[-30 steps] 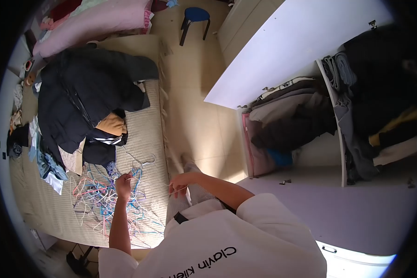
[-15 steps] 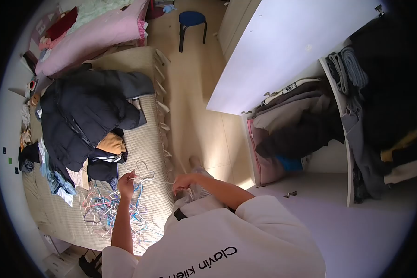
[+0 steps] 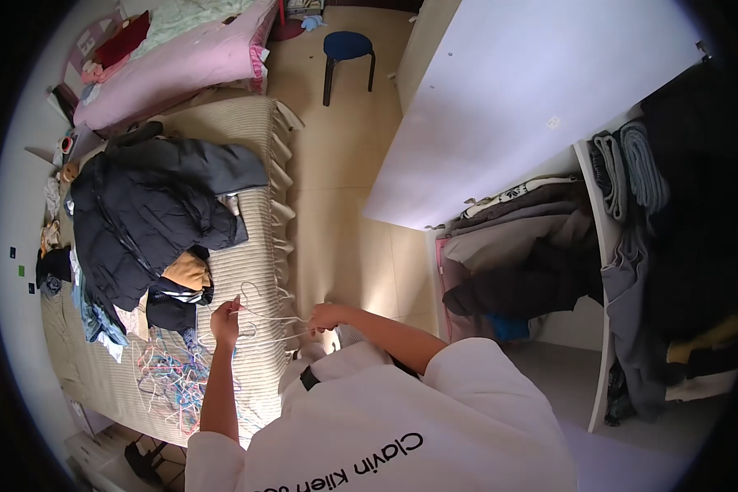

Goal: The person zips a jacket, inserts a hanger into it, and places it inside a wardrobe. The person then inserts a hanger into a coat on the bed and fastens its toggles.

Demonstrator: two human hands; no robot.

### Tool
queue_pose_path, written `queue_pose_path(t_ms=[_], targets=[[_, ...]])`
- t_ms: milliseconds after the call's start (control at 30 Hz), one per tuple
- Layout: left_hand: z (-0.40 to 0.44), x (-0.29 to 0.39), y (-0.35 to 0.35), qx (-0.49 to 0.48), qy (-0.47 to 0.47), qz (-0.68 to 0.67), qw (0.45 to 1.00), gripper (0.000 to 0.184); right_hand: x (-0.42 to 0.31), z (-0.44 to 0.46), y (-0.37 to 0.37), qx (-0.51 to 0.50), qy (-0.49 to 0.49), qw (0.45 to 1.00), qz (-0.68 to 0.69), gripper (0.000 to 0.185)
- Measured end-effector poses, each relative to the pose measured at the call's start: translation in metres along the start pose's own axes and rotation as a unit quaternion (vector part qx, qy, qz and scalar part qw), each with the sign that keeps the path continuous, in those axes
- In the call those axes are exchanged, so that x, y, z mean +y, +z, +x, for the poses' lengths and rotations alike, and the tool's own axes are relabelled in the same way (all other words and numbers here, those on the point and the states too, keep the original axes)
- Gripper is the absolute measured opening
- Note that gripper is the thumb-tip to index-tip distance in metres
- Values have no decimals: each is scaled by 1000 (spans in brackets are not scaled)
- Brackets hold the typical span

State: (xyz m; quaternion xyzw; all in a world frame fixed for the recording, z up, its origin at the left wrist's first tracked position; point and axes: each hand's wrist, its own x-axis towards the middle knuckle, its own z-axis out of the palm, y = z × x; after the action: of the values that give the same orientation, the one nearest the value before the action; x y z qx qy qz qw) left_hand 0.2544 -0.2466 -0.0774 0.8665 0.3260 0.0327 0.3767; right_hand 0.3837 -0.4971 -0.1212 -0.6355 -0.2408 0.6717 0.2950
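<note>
White wire hangers [image 3: 272, 317] stretch between my two hands above the bed's edge. My left hand [image 3: 225, 321] is closed on their left side, near a hook that curls upward. At their right end, my right hand [image 3: 326, 318] has its fingers wrapped round the wire. How many hangers there are I cannot tell. A tangled pile of coloured hangers [image 3: 172, 381] lies on the bed below my left hand. Beyond it is a heap of clothes with a black padded jacket [image 3: 131, 217] on top.
The beige bed [image 3: 258, 238] is on the left, with a pink bed [image 3: 189, 61] behind it. A blue stool [image 3: 347, 46] stands on the floor. To the right, an open white door [image 3: 500, 107] juts out from a wardrobe holding folded and hanging clothes [image 3: 533, 238].
The view has shifted over the room. My hands have risen away from the hanger pile, and the white hangers between them now show more clearly, stretched from hand to hand.
</note>
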Motion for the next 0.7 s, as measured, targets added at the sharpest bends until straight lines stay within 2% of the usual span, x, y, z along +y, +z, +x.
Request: queue_pose_path(t_ms=[67, 100, 133, 167, 200, 233, 267, 367, 400, 500, 533, 567, 600, 633, 700], targets=[[3, -5, 5, -17, -43, -93, 995, 21, -4, -11, -7, 7, -12, 1000, -22, 24], [4, -12, 10, -26, -65, -140, 988, 18, 3, -6, -8, 54, -50, 995, -60, 25], [6, -25, 19, 21, -4, -205, 979, 15, 7, 1, -8, 100, -87, 986, -99, 26], [8, -35, 22, 66, 57, -134, 987, 15, 12, 6, -8, 146, -124, 972, -137, 27], [11, -38, 20, 109, 77, -81, 988, 13, -8, -14, -10, 157, -68, 976, -135, 28], [13, -41, 19, 152, 98, -27, 983, 12, -7, -12, -10, 179, -72, 972, -135, 26], [13, -39, 13, 125, 40, -48, 990, 16, -9, -10, -10, 202, -75, 967, -134, 24], [10, -38, 9, 195, 45, 152, 968, 29, -21, -9, -4, 227, -63, 953, -191, 25], [12, -32, 7, 226, 36, 159, 960, 39, -28, -10, -1, 227, -55, 947, -221, 26], [13, -16, -11, 326, -7, 179, 928, 68, -27, 15, 13, 248, -121, 947, -167, 23], [19, -41, -9, 326, 11, 153, 933, 77, -28, 24, 15, 259, -155, 945, -126, 21], [28, -88, -2, 298, 54, 129, 944, 74, -32, 30, 16, 262, -190, 942, -87, 20], [27, -94, 4, 240, 6, 116, 964, 69, -38, 37, 17, 260, -227, 937, -47, 19], [23, -78, -5, 138, -68, -12, 988, 63, -45, 45, 18, 270, -235, 934, -29, 19], [20, -92, 14, 74, -95, -120, 985, 60, -61, 60, 19, 285, -248, 926, 8, 19]])
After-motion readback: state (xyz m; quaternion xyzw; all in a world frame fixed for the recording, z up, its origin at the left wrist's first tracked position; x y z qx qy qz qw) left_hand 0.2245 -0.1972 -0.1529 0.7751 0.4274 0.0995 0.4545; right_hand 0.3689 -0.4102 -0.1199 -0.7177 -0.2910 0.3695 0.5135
